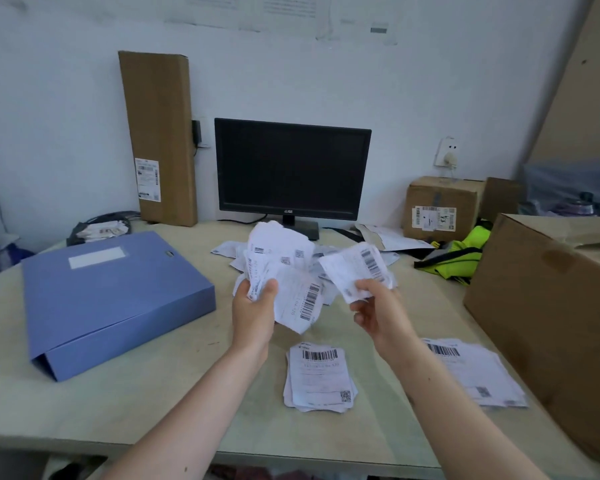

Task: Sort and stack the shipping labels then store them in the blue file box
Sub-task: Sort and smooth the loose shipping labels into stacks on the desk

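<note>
The left hand clutches a crumpled bundle of labels, thin white paper with black barcodes; the right hand pinches a single creased label. Two flat stacks lie on the pale desk: the near stack and the right stack. The blue file box, smooth, rectangular and closed, rests left of both hands.

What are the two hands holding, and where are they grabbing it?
The left hand grips a crumpled bunch of labels at its bottom end. The right hand pinches one label by its lower edge.
</note>
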